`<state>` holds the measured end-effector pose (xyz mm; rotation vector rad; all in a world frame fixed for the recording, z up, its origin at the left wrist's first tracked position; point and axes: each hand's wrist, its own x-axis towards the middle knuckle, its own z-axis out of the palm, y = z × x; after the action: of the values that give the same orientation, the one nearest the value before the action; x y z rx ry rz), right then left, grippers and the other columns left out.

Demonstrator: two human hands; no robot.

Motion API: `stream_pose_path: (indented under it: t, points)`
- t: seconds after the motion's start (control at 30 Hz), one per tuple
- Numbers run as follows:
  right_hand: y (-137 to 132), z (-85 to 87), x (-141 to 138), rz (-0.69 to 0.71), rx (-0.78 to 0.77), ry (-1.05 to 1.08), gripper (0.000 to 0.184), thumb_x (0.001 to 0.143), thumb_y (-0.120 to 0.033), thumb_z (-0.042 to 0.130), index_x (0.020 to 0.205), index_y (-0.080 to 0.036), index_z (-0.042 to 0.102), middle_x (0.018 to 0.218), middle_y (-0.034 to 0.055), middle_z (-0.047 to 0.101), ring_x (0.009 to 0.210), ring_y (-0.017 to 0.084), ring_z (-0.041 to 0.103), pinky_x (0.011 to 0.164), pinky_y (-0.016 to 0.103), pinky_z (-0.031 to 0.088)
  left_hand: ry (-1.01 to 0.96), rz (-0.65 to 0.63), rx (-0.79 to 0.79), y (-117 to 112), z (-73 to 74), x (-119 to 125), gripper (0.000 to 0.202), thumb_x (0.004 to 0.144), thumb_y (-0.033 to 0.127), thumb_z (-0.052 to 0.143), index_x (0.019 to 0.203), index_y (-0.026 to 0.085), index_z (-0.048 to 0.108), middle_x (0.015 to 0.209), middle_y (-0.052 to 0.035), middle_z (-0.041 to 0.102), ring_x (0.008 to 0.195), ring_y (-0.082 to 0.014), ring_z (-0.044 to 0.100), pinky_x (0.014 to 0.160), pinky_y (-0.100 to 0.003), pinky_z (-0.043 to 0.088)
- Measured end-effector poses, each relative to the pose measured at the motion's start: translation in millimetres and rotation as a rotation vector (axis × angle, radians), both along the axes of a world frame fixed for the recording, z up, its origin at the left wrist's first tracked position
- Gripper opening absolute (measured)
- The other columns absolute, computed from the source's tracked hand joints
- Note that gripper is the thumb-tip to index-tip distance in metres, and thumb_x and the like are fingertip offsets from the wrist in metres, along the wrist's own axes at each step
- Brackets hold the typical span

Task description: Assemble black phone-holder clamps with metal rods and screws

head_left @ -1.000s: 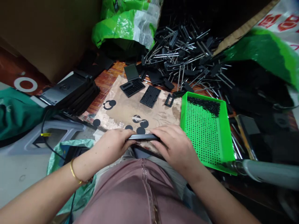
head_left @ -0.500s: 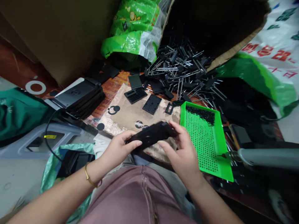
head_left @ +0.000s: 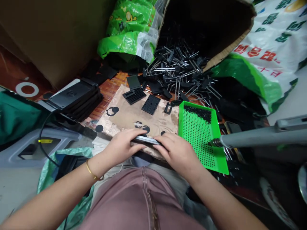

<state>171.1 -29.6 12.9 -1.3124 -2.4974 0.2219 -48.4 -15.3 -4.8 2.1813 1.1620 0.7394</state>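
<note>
Between my two hands, a flat black plastic part [head_left: 146, 140] is turned edge-on, showing a thin greyish side. My left hand [head_left: 124, 143] pinches its left end between thumb and fingers. The right end is gripped by my right hand [head_left: 177, 150] in the same way. Both hands are just above the near edge of a brown cardboard-covered board [head_left: 127, 118]. Beyond them on the board lie black slotted plates [head_left: 151, 104] and a small black frame [head_left: 168, 108].
A green perforated tray [head_left: 181, 127] with small black screws stands at right, an electric screwdriver [head_left: 240, 139] over it. Black pieces with metal rods [head_left: 175, 70] heap at the back. Stacked black parts [head_left: 72, 95] are at left, a green bag [head_left: 40, 182] below.
The black part has been tilted from showing its broad face to edge-on. My hands have turned with it, and the right hand has closed in. The view has shifted slightly right.
</note>
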Motion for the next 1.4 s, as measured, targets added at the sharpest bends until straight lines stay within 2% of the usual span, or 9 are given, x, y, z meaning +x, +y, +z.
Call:
stream_pose_path:
  t: [0.13, 0.23, 0.37, 0.6, 0.77, 0.93, 1.03, 1.2, 1.4]
  points:
    - [-1, -10.1, 7, -0.039, -0.071, 0.067, 0.024, 0.083, -0.023, 0.064, 0.107, -0.018, 0.064, 0.092, 0.006, 0.069, 0.084, 0.022, 0.065, 0.073, 0.034, 0.052, 0.103, -0.035, 0.068, 4, -5.2, 10, 0.018, 0.085, 0.025, 0.059, 0.1, 0.017, 0.066, 0.095, -0.006, 0.073, 0.091, -0.0182, 0.068, 0.082, -0.031, 0.053]
    - [-2, -13.0, 12, -0.05, -0.124, 0.17, 0.02, 0.083, -0.022, 0.064, 0.103, -0.018, 0.065, 0.094, 0.0051, 0.07, 0.086, 0.019, 0.065, 0.075, 0.03, 0.052, 0.117, -0.03, 0.129, 3, -7.7, 10, 0.017, 0.087, 0.026, 0.057, 0.097, 0.016, 0.067, 0.091, -0.0064, 0.073, 0.085, -0.0178, 0.069, 0.079, -0.029, 0.054]
    - [-4, -15.9, 11, -0.038, -0.078, 0.22, 0.015, 0.089, -0.023, 0.056, 0.093, -0.014, 0.067, 0.087, 0.0071, 0.07, 0.082, 0.02, 0.064, 0.074, 0.032, 0.051, 0.094, -0.021, 0.181, 1, -7.0, 10, 0.02, 0.09, 0.029, 0.052, 0.096, 0.016, 0.066, 0.089, -0.0065, 0.073, 0.082, -0.0167, 0.069, 0.075, -0.027, 0.054]
    - [-1, -16.2, 14, -0.051, -0.128, 0.305, 0.016, 0.086, -0.023, 0.061, 0.099, -0.017, 0.067, 0.092, 0.0046, 0.072, 0.086, 0.017, 0.066, 0.077, 0.028, 0.052, 0.099, -0.021, 0.162, -1, -6.7, 10, 0.023, 0.092, 0.031, 0.048, 0.097, 0.016, 0.065, 0.089, -0.0064, 0.073, 0.081, -0.016, 0.068, 0.074, -0.026, 0.053]
    - [-3, -13.0, 17, -0.145, -0.129, 0.362, 0.011, 0.083, -0.018, 0.063, 0.094, -0.018, 0.066, 0.091, 0.0039, 0.071, 0.086, 0.017, 0.066, 0.077, 0.029, 0.053, 0.353, -0.023, 0.114, 3, 9.3, 14, 0.021, 0.09, 0.032, 0.05, 0.093, 0.017, 0.064, 0.086, -0.0057, 0.071, 0.079, -0.0209, 0.067, 0.069, -0.032, 0.052]
    - [-8, -11.1, 14, -0.094, -0.087, 0.333, 0.011, 0.087, -0.018, 0.058, 0.095, -0.017, 0.066, 0.09, 0.0051, 0.07, 0.085, 0.017, 0.065, 0.077, 0.029, 0.052, 0.61, -0.161, 0.047, 5, 31.6, 40, 0.017, 0.089, 0.032, 0.052, 0.094, 0.018, 0.061, 0.083, -0.0056, 0.069, 0.078, -0.0241, 0.066, 0.069, -0.035, 0.051]
    - [-11, -11.1, 13, -0.058, -0.084, 0.286, 0.014, 0.089, -0.018, 0.053, 0.097, -0.016, 0.064, 0.092, 0.0063, 0.069, 0.086, 0.018, 0.064, 0.076, 0.03, 0.051, 0.652, -0.219, 0.005, 5, 32.3, 52, 0.019, 0.092, 0.03, 0.047, 0.092, 0.017, 0.06, 0.081, -0.006, 0.068, 0.073, -0.0243, 0.066, 0.063, -0.035, 0.05]
    - [-12, -13.5, 12, -0.123, -0.081, 0.253, 0.017, 0.09, -0.02, 0.048, 0.092, -0.017, 0.065, 0.089, 0.007, 0.068, 0.082, 0.021, 0.063, 0.071, 0.033, 0.05, 0.655, -0.217, 0.016, 5, 27.3, 56, 0.016, 0.092, 0.025, 0.045, 0.093, 0.017, 0.059, 0.082, -0.0056, 0.068, 0.076, -0.0244, 0.066, 0.063, -0.034, 0.049]
    - [-7, -12.7, 15, -0.158, -0.146, 0.393, 0.015, 0.087, -0.02, 0.055, 0.1, -0.019, 0.063, 0.096, 0.0042, 0.069, 0.089, 0.018, 0.064, 0.079, 0.031, 0.051, 0.669, -0.163, 0.021, 6, 29.4, 54, 0.018, 0.092, 0.028, 0.045, 0.096, 0.018, 0.059, 0.08, -0.0047, 0.068, 0.072, -0.0214, 0.067, 0.057, -0.029, 0.047]
